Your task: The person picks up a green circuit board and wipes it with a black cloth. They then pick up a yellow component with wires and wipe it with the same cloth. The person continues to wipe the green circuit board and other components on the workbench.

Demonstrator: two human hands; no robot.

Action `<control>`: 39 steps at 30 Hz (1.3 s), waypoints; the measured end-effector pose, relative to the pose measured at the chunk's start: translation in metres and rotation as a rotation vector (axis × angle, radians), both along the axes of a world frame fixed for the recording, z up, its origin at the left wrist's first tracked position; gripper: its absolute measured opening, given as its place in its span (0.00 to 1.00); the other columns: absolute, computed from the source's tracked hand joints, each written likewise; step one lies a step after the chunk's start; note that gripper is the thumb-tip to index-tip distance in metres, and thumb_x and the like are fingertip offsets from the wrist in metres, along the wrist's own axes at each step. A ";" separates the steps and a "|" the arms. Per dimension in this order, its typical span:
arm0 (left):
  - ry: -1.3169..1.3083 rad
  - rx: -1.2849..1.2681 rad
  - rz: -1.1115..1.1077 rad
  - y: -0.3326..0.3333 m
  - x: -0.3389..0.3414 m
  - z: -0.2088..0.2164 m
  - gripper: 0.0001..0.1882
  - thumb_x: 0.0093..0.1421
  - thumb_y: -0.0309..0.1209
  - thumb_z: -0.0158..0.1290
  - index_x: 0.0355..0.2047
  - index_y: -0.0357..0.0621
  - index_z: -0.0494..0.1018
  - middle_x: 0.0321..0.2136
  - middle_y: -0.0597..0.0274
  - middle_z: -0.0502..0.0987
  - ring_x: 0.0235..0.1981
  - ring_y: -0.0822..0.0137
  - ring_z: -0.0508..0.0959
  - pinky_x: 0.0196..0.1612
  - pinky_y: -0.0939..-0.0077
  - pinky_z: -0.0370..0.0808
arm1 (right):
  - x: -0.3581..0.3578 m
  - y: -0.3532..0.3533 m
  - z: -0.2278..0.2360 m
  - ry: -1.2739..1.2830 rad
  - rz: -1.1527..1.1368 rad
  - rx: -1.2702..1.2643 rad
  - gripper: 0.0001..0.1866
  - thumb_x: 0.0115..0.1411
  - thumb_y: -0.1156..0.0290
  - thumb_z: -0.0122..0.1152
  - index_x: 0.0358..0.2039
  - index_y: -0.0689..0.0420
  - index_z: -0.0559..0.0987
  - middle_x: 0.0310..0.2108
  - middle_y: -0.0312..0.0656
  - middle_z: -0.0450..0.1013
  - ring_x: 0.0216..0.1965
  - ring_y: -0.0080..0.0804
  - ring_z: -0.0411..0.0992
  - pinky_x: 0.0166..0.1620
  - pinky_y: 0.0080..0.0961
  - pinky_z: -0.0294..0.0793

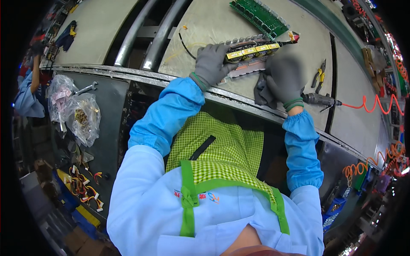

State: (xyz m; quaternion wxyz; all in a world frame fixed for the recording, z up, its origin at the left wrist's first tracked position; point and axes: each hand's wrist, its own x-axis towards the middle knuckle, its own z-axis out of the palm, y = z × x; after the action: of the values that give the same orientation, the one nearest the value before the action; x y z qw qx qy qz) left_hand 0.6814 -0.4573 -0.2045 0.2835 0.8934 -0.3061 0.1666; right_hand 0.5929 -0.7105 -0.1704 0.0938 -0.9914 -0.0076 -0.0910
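Grey-gloved, the left hand [210, 64] grips, thumb and fingers apart, the left end of one circuit module [253, 56] with four yellow components [249, 52] on the bench [205, 21]. My right hand [285, 79] blurs; I cannot tell its grip. Nearby: one green circuit board [260, 19], one pair of pliers [319, 77].

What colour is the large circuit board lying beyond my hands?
The large circuit board is green; it shows best in the head view.
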 end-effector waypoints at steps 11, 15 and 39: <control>0.026 0.040 -0.262 -0.046 -0.008 0.087 0.26 0.54 0.44 0.58 0.49 0.44 0.69 0.42 0.50 0.75 0.43 0.51 0.76 0.46 0.59 0.73 | -0.048 -0.079 0.043 -0.366 -0.176 0.692 0.29 0.54 0.72 0.59 0.57 0.63 0.67 0.49 0.48 0.71 0.50 0.35 0.70 0.53 0.30 0.69; 0.200 0.301 -0.509 -0.144 0.012 0.078 0.14 0.58 0.33 0.50 0.44 0.45 0.74 0.39 0.50 0.78 0.42 0.50 0.78 0.44 0.60 0.75 | -0.045 -0.092 0.032 -0.311 -0.262 0.748 0.31 0.54 0.69 0.61 0.58 0.63 0.67 0.49 0.49 0.72 0.50 0.35 0.71 0.53 0.28 0.69; 0.471 0.448 -0.170 -0.265 0.017 0.016 0.16 0.52 0.40 0.56 0.40 0.51 0.81 0.41 0.58 0.81 0.44 0.60 0.80 0.42 0.62 0.77 | -0.045 -0.091 -0.020 -0.402 -0.229 0.479 0.31 0.50 0.67 0.63 0.55 0.64 0.69 0.52 0.55 0.70 0.55 0.47 0.68 0.58 0.34 0.64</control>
State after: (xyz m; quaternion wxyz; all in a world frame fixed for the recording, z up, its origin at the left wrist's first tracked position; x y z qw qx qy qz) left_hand 0.6984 -0.7219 -0.1886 0.1561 0.9188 -0.3345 -0.1402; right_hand 0.5483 -0.8020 -0.1901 0.3101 -0.8978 0.1070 -0.2937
